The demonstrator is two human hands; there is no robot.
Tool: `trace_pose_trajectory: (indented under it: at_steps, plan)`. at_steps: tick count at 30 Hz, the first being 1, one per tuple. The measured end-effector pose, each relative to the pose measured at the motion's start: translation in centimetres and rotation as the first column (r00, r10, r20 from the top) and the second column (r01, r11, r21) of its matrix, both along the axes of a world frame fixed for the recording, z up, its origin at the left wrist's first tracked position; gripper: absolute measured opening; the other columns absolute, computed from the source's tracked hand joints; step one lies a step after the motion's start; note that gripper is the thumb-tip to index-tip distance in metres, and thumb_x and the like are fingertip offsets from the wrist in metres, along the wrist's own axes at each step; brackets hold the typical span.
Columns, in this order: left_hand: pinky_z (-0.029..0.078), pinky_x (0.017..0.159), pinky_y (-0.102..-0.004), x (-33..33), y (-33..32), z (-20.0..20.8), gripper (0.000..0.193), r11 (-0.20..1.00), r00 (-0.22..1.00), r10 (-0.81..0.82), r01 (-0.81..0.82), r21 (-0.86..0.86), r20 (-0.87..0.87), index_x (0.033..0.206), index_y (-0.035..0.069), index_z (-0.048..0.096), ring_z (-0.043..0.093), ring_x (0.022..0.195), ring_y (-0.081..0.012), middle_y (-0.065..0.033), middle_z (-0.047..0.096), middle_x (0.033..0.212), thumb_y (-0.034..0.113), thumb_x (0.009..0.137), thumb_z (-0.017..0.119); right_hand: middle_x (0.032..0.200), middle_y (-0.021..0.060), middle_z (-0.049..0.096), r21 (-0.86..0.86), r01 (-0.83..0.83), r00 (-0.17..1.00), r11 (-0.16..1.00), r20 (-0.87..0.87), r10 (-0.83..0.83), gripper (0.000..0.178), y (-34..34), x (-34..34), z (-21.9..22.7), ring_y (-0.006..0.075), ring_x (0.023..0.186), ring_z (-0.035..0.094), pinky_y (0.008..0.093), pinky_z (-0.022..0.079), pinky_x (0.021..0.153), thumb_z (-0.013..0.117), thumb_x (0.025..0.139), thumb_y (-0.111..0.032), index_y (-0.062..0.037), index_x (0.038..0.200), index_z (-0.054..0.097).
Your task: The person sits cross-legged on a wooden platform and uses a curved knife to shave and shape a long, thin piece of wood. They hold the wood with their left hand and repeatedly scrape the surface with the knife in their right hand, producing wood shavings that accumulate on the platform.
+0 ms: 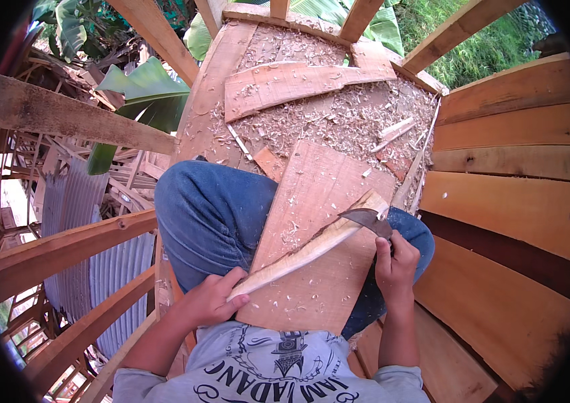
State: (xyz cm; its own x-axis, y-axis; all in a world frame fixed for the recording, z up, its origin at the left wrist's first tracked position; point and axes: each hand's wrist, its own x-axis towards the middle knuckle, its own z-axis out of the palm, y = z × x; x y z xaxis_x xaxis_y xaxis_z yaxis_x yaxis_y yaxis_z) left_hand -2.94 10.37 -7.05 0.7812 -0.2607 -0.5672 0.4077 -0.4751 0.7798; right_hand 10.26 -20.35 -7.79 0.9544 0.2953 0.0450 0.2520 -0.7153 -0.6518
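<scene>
Wooden plank walling fills the right of the frame, beside a wooden floor that reaches the top centre. A seated person's legs in blue jeans bend at mid-frame, with a broad board slanting across the centre between them. A curved plank lies at upper centre. Over the board, a pale stick of wood runs diagonally from lower left to upper right. The left hand pinches its lower end; the right hand is closed around a dark curved blade resting across its upper end. Curled shavings litter the floor.
</scene>
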Motion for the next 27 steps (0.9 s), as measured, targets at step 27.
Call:
trace_pose_trajectory:
  at_steps: [27]
  plan:
    - [0.046, 0.067, -0.0461, -0.2, 0.5, -0.5, 0.034, 0.995, 0.998, -0.055, 0.056, -0.086, 0.014, 0.106, 0.001, 0.048, 0.060, 0.076, -0.0460, -0.0263, 0.060, 0.074, 0.031, 0.092, 0.054, 0.056, 0.0105, 0.049, -0.002, -0.301, 0.948, 0.954, 0.109, 0.299, 0.033, 1.1, -1.0, -0.4, 0.0276, 0.046, 0.051, 0.0355, 0.039, 0.044, 0.070, 0.082, -0.025, -0.0034, 0.067, 0.051]
